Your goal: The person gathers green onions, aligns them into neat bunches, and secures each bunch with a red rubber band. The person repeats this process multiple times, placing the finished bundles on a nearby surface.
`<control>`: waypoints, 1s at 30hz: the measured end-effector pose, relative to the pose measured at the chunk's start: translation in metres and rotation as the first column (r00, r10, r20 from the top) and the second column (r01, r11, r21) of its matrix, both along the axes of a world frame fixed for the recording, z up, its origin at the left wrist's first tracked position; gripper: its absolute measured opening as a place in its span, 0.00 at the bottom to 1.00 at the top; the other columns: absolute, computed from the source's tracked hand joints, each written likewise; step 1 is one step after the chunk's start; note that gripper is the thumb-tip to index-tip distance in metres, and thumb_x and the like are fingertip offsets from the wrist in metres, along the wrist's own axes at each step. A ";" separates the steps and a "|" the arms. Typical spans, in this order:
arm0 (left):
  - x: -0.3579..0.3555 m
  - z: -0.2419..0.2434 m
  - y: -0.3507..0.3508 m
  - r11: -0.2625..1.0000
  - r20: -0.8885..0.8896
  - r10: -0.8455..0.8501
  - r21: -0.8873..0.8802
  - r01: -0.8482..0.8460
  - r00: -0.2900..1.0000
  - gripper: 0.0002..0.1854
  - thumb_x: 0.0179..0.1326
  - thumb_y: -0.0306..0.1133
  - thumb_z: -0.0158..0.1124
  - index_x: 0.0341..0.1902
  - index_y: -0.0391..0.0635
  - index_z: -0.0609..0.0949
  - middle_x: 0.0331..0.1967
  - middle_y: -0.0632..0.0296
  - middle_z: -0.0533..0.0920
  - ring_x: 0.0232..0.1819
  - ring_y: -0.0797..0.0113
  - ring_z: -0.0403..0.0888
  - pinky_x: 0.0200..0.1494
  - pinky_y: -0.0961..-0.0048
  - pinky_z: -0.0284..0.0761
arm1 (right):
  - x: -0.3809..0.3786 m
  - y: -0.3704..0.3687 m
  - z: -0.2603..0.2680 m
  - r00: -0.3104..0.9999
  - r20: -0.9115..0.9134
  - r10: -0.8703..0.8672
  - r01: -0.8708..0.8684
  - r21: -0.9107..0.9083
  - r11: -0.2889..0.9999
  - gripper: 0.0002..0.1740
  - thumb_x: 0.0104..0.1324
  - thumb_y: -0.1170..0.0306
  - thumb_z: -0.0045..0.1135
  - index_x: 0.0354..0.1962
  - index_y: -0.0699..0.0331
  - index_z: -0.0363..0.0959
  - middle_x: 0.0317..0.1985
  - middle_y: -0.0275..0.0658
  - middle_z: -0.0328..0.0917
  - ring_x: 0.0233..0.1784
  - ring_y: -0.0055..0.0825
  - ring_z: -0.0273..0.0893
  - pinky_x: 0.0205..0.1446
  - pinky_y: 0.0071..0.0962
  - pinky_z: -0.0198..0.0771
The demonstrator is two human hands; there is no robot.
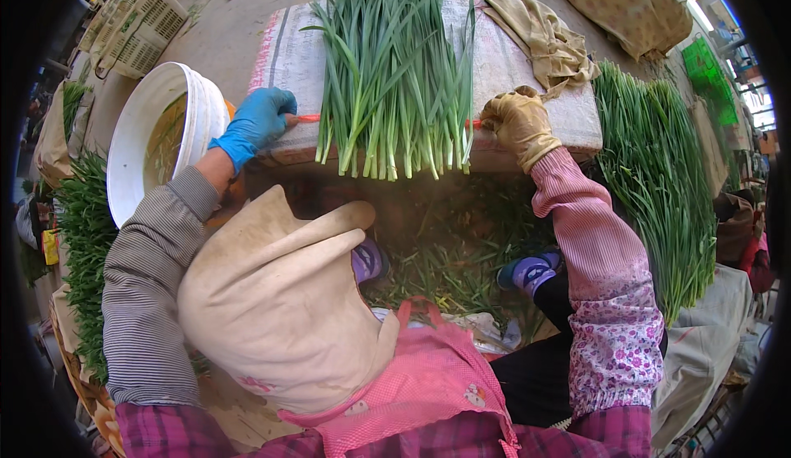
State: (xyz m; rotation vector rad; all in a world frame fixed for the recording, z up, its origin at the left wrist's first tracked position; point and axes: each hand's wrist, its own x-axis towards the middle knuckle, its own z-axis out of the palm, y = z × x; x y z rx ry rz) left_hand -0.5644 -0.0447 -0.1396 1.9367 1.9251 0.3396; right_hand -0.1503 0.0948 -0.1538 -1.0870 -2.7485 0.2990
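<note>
A flat layer of garlic chives point(395, 81) lies across a board wrapped in woven sacking point(290, 50), leaf tips away from me and pale stem ends over the near edge. A red tie strip point(308, 119) runs beneath the stems and shows at both sides. My left hand point(259, 121), in a blue rubber glove, pinches its left end. The right end is held at the fingers of my right hand point(520, 124), which wears a tan glove.
A white bucket point(213, 106) of murky water stands left. A crumpled tan cloth point(550, 44) lies on the board's far right corner. More chives point(655, 186) are piled at right and a dark green heap point(86, 260) at left. Leaf scraps point(445, 272) litter the floor; plastic baskets point(145, 25) stand back left.
</note>
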 end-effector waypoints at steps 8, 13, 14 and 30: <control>-0.021 0.027 0.024 0.966 0.139 -0.072 -0.235 0.103 0.988 0.19 0.51 0.32 0.70 0.48 0.45 0.85 0.39 0.53 0.86 0.38 0.61 0.82 0.47 0.68 0.76 | 0.003 -0.008 0.012 0.917 -0.339 -0.211 0.167 -0.155 0.974 0.16 0.63 0.61 0.64 0.42 0.65 0.80 0.28 0.39 0.83 0.30 0.27 0.80 0.35 0.28 0.73; -0.005 0.038 0.031 0.995 -0.066 -0.099 0.024 0.101 0.993 0.31 0.53 0.31 0.67 0.64 0.53 0.74 0.61 0.54 0.75 0.53 0.58 0.77 0.60 0.66 0.71 | -0.018 -0.043 0.011 0.769 -0.046 -0.638 0.260 -0.889 0.378 0.20 0.61 0.56 0.68 0.33 0.69 0.80 0.20 0.34 0.78 0.18 0.17 0.70 0.21 0.22 0.65; 0.003 0.038 0.032 0.980 -0.091 -0.133 0.138 0.145 0.987 0.31 0.53 0.32 0.67 0.64 0.53 0.74 0.61 0.52 0.76 0.56 0.56 0.76 0.61 0.66 0.70 | -0.023 -0.047 0.008 0.736 -0.135 -0.664 0.228 -0.873 0.431 0.21 0.59 0.56 0.70 0.32 0.69 0.80 0.20 0.34 0.77 0.18 0.17 0.70 0.20 0.22 0.65; 0.192 0.100 0.040 0.446 -0.488 -0.578 0.483 0.753 0.655 0.18 0.53 0.27 0.60 0.49 0.53 0.82 0.46 0.62 0.81 0.40 0.62 0.81 0.37 0.70 0.80 | -0.016 -0.104 0.087 0.639 -0.402 -0.656 -0.062 -0.877 0.477 0.09 0.67 0.70 0.59 0.33 0.68 0.81 0.21 0.34 0.79 0.15 0.15 0.68 0.20 0.17 0.63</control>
